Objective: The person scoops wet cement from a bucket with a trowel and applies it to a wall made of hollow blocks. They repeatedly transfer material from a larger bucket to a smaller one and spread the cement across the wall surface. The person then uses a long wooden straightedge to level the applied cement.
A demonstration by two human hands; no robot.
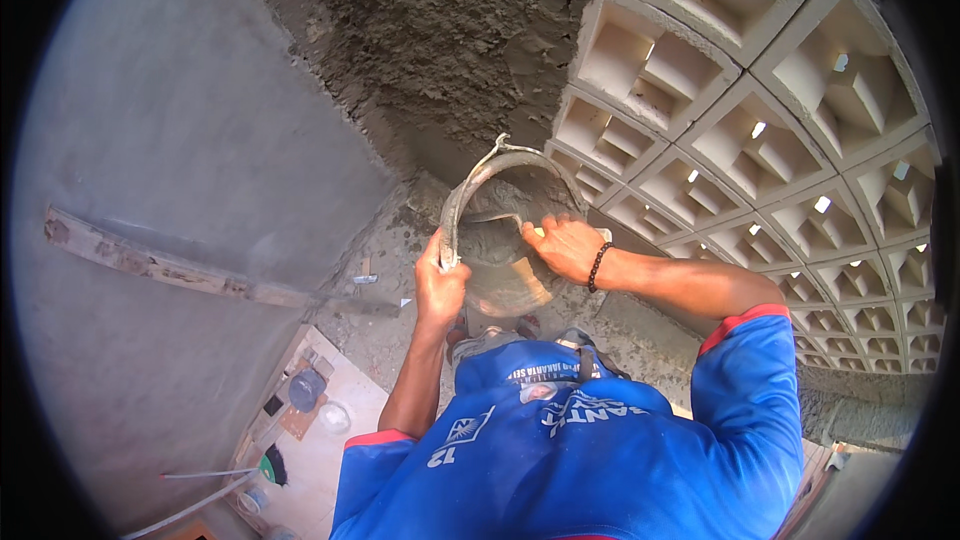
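A mortar-smeared bucket point(456, 208) is held tilted in front of my body, its mouth toward me and its wire handle standing up at the far side. My left hand point(440, 282) is closed on the left rim. Inside the mouth, my right hand point(566, 246) grips a trowel by its pale yellow handle, and the bent metal shank point(505, 217) reaches into the bucket. The trowel's blade is mostly hidden by the bucket and the grey mortar in it. A beaded bracelet circles my right wrist.
Rough wet plaster point(450, 40) covers the wall ahead. Smooth grey wall point(200, 120) stands to the left, with a long wooden batten point(170, 265) against it. Hollow vent blocks point(690, 110) rise on the right. Lower left, a broom head point(272, 465) and small containers point(306, 390) sit by pale tiles.
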